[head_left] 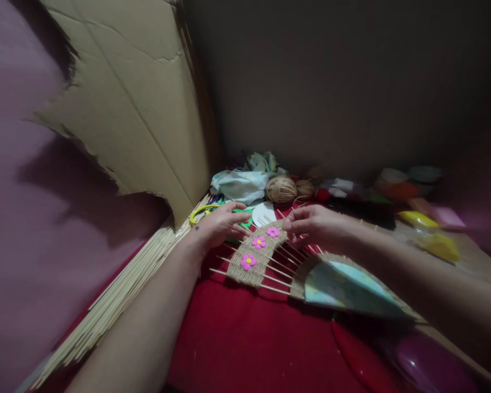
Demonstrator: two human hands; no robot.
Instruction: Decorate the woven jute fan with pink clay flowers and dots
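Observation:
A woven twine piece on thin sticks (256, 277) lies in front of me, shaped like a fan. Three pink clay flowers (248, 261) sit along its curved outer band; the two nearer ones show yellow centres. Pale blue-green fabric (343, 284) covers the fan's inner half-round. My left hand (225, 225) is open at the band's far left edge, fingers stretched out over the stick ends. My right hand (306, 222) has its thumb and fingertips pinched together at the band's far end, beside the last flower. Whatever sits in that pinch is too small or hidden to make out.
A long bundle of thin sticks (123, 289) lies at left, under a torn cardboard sheet (135, 93). Yellow-handled scissors (200, 214), crumpled cloth (239, 186) and a twine ball (281, 189) are at the back. Yellow clay packs (439, 245) lie right, on red cloth (237, 338) a red object (358, 349).

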